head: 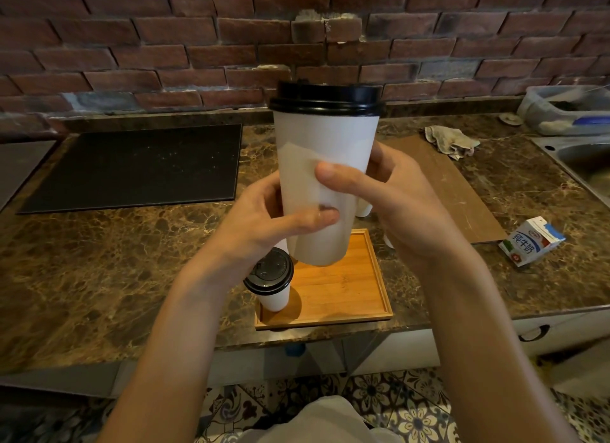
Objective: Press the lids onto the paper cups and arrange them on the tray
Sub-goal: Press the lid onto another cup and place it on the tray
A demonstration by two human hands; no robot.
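A tall white paper cup (325,138) with a black lid (326,98) on it is held upright in the air above the wooden tray (346,294). My left hand (264,221) grips its lower left side, thumb across the front. My right hand (389,198) wraps round its right side, thumb on the front. A small lidded white cup (272,282) stands in the tray's near left corner. Behind my right hand, parts of other white cups (364,208) show on the counter; their tops are hidden.
A black mat (132,168) lies at the back left of the marble counter (99,261). A wooden board (462,191), a crumpled rag (450,140) and a milk carton (531,241) lie to the right. A sink (587,165) and a plastic tub (567,112) sit far right. Brick wall behind.
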